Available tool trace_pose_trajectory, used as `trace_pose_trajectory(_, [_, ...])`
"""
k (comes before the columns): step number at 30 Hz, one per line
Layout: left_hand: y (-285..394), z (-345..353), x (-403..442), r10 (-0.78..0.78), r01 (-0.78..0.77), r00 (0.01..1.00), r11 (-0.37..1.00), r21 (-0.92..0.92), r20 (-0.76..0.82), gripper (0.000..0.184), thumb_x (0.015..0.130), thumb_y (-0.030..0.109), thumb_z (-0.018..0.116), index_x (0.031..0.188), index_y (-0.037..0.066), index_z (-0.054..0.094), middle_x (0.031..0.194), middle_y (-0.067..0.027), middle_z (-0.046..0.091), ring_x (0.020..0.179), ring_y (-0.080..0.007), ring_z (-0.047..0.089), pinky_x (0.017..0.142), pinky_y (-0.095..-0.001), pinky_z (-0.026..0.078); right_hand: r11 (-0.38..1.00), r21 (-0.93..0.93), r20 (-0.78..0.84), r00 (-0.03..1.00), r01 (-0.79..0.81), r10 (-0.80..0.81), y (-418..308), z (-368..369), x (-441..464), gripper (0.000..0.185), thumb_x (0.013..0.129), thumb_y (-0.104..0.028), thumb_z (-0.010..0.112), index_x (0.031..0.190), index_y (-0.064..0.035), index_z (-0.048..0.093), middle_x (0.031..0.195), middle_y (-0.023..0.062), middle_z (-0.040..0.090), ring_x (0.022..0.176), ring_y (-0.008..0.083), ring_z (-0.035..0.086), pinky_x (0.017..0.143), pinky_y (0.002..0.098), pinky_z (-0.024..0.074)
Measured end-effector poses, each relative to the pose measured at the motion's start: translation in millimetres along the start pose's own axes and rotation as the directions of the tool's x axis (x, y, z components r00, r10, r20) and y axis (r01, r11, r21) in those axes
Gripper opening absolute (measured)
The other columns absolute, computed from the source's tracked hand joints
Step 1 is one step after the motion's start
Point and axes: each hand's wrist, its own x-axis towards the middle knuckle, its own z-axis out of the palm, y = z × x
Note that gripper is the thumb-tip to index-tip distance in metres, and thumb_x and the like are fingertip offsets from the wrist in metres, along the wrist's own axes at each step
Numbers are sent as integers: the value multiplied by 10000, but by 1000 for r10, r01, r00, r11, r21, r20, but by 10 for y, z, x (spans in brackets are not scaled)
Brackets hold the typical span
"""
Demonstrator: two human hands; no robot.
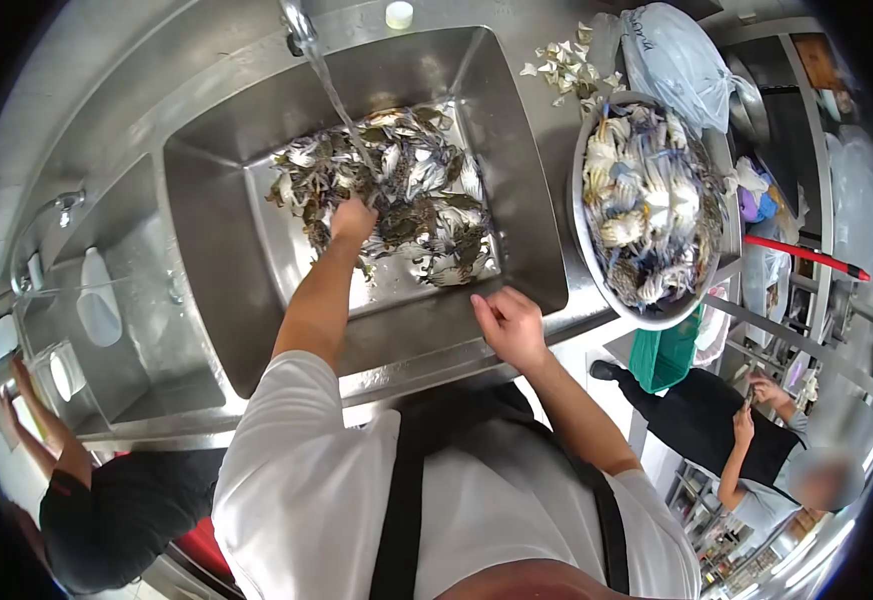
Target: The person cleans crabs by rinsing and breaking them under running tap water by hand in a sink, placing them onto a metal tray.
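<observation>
Many crabs (426, 175) lie in the large steel sink (406, 350), under water running from the faucet (299, 35). My left hand (354, 219) reaches down among them, touching the pile at its near left part; its fingertips are hidden by the crabs. Above the sink's near right edge is my right hand (512, 325), fingers curled together and thumb out, with nothing visible in it. To the right, a round metal bowl (588, 255) holds a heap of crabs.
Crab scraps (568, 68) and a tied plastic bag (671, 55) sit behind the bowl. On the left, a smaller sink (146, 340) holds a white bottle (98, 300). One co-worker (136, 510) stands at left, another (716, 415) at right beyond a green bin (664, 355).
</observation>
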Motion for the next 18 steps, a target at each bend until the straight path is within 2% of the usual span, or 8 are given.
trace_pose_trajectory(2, [-185, 72, -129, 31, -35, 990, 999, -25, -139, 429, 813, 333, 626, 1087, 3, 632, 968, -198, 705, 855, -315, 691, 776, -413, 535, 1000, 18, 22, 999, -25, 25, -8, -5, -17, 249, 846, -148, 722, 662, -49, 587, 598, 102, 528, 530, 274, 536, 485, 388, 423])
trace_pose_trajectory(4, [-297, 50, -328, -106, 117, 993, 832, -543, 51, 403, 811, 346, 626, 1019, 3, 660, 839, -159, 712, 723, -306, 685, 719, -399, 535, 997, 35, 59, 996, -62, 60, 76, 33, -43, 262, 863, -211, 705, 694, -38, 603, 639, 117, 576, 582, 311, 570, 539, 400, 458])
trace_pose_trajectory(6, [-263, -66, -742, -114, 119, 991, 600, -791, 63, 270, 830, 244, 624, 905, -11, 670, 712, -110, 682, 636, -196, 663, 582, -329, 514, 957, 153, 159, 962, -248, 224, 185, 176, -72, 274, 871, -274, 687, 746, -35, 632, 687, 130, 618, 623, 319, 605, 595, 394, 484])
trace_pose_trajectory(8, [-120, -336, -1146, -88, 69, 996, 562, -824, 23, 189, 846, 174, 613, 914, 3, 659, 704, -73, 658, 645, -155, 655, 566, -282, 511, 900, 176, 227, 906, -399, 358, 87, 271, 22, 273, 863, -305, 688, 796, -42, 658, 719, 144, 629, 679, 277, 638, 632, 363, 496])
trace_pose_trajectory(11, [-43, -638, -1600, -38, 57, 998, 330, -942, 47, 131, 883, 136, 585, 961, 34, 610, 808, -48, 648, 664, -166, 646, 609, -291, 544, 886, 229, 418, 863, -403, 284, 300, 686, 272, 268, 853, -311, 706, 893, -47, 683, 782, 115, 661, 746, 232, 656, 685, 347, 509])
trace_pose_trajectory(13, [17, -854, -1859, 6, 48, 999, 247, -968, 52, 136, 894, 138, 583, 987, 39, 591, 819, -53, 652, 678, -166, 647, 631, -293, 545, 297, 451, 686, 540, -842, 488, 43, 778, 469, 348, 869, -304, 697, 1087, -40, 638, 959, 85, 674, 885, 228, 650, 764, 357, 512])
trace_pose_trajectory(16, [30, -1118, -2083, 155, 80, 984, 49, -996, 87, 125, 934, 119, 552, 1043, 59, 538, 845, -63, 661, 728, -176, 648, 694, -312, 536, 70, 553, 779, 545, -830, 309, -338, 755, 668, 405, 885, -216, 689, 1232, -74, 535, 1124, 75, 617, 1016, 208, 611, 842, 364, 503])
trace_pose_trajectory(18, [74, -1263, -2188, 196, 72, 978, -13, -997, 68, 111, 936, 112, 552, 1033, 59, 541, 852, -61, 659, 724, -177, 643, 699, -316, 534, 106, 583, 747, 583, -806, 321, -558, 721, 761, 378, 905, -188, 661, 1236, -72, 522, 1130, 74, 619, 1044, 206, 601, 888, 381, 488])
